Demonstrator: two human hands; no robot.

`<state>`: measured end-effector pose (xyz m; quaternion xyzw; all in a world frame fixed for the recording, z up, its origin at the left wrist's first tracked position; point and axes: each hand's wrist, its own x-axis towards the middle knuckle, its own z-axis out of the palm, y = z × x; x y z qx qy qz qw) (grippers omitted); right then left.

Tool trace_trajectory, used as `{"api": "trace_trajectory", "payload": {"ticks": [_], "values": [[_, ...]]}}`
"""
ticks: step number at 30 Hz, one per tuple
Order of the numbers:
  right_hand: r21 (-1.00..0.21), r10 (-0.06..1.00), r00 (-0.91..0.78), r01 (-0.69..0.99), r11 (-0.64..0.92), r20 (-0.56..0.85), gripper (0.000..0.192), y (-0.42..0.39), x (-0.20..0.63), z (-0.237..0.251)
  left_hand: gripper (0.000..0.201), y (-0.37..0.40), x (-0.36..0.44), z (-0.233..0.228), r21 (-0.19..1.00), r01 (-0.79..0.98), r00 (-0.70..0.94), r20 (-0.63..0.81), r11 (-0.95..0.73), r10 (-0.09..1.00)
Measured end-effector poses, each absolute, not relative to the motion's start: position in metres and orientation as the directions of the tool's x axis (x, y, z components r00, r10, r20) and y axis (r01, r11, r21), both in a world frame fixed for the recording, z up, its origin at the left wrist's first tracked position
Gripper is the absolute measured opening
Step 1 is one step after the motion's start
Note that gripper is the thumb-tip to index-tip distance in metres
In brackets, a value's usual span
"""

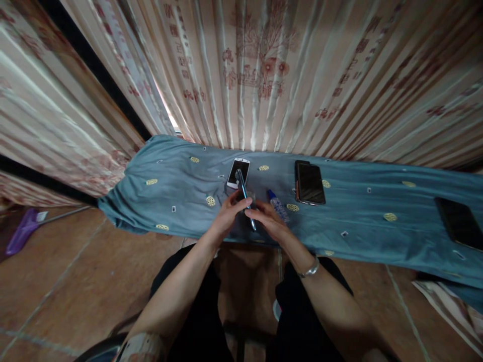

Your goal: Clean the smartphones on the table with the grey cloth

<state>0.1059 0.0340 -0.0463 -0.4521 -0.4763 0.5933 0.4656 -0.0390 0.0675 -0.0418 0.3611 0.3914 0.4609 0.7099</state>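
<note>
Between my two hands is a slim, shiny blue stick-like thing (244, 190) with a dark, wider far end; its exact kind is not clear. My left hand (231, 210) grips it from the left, thumb on top. From the right, my right hand (267, 216) closes on it, its thumb near the lower part. Something dark shows between the hands, too dim to name. Just beyond them a white phone (241, 168) lies face up, partly covered by the blue thing's far end. Beside my right hand rests a bottle or tube with a blue cap (277, 203).
A blue-green patterned cloth (188, 186) covers the long, narrow surface. Two dark phones (311, 183) lie overlapping to the right, with another dark phone (460, 221) at the far right. Pleated curtains (264, 75) hang behind. A purple dustpan-like thing (23, 231) is on the tiled floor.
</note>
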Motion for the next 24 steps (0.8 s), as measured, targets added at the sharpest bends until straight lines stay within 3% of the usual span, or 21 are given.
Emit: {"api": "trace_trajectory", "payload": {"ticks": [9, 18, 24], "values": [[-0.969, 0.950, -0.274, -0.151, -0.194, -0.148, 0.051, 0.030, 0.107, -0.050, 0.042, 0.069, -0.044, -0.035, 0.941, -0.280, 0.143, -0.153, 0.188, 0.978], [-0.863, 0.886, -0.304, -0.262, -0.432, -0.351, 0.042, 0.025, 0.100, -0.062, 0.047, 0.075, -0.050, -0.039, 0.988, -0.141, 0.126, -0.039, 0.056, 0.991], [-0.865, 0.885, -0.289, -0.248, -0.436, -0.364, 0.045, 0.021, 0.100, -0.066, 0.056, 0.077, -0.051, -0.039, 0.997, -0.048, 0.073, 0.060, -0.057, 0.995]]}}
